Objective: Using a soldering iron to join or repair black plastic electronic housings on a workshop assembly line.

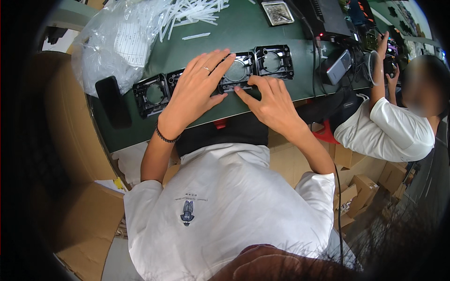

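Observation:
Several black plastic frames with round openings stand in a row along the near part of the table. My left hand [199, 89] lies across the row with its fingers stretched out. It covers most of the second frame [174, 78] and reaches over the left side of the third frame [238, 70]. At the lower edge of that third frame, my right hand [274, 104] has its thumb and bent index finger against the plastic; any small part under the fingertips is hidden. The leftmost frame [154, 94] and the rightmost frame [275, 62] are untouched.
Beside the leftmost frame lies a black phone [113, 100]. A clear plastic bag [110, 51] and loose white strips [192, 14] are at the far left. A small metal tray [277, 13], cables and a grey box [338, 66] are farther right. A co-worker [389, 126] sits at right.

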A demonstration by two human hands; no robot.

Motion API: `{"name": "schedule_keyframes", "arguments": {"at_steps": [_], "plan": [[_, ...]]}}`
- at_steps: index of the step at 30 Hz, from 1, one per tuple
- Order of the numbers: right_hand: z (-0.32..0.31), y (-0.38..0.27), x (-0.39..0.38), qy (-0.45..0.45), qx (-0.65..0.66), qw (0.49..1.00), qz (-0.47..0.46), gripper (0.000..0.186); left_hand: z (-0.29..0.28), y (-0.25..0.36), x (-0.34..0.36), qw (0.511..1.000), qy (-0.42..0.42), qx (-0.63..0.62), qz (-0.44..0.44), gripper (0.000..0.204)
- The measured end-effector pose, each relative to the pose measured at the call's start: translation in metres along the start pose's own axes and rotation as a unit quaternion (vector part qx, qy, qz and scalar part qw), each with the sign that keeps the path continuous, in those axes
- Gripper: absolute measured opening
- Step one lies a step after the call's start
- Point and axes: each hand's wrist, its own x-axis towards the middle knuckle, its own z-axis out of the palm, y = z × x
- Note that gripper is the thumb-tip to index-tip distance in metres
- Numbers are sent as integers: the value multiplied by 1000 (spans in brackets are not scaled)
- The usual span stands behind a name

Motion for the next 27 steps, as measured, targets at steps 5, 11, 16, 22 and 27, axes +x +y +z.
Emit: {"name": "schedule_keyframes", "arguments": {"at_steps": [5, 11, 16, 22, 27], "plan": [[-4, -6, 1, 52, 3, 997, 54, 17, 1, 0, -3, 1000, 17, -9, 6, 90], [-14, 19, 61, 34, 95, 994, 50, 19, -5, 2, -7, 1000, 19, 1, 2, 91], [43, 49, 162, 37, 144, 989, 15, 16, -17, 10, -14, 999, -26, 14, -37, 97], [36, 42, 170, -3, 163, 985, 51, 26, -24, 18, -23, 998, 40, -11, -36, 85], [-18, 37, 90, 186, 527, 814, 155, 38, -19, 29, -5, 976, 172, -104, -77, 62]]}}
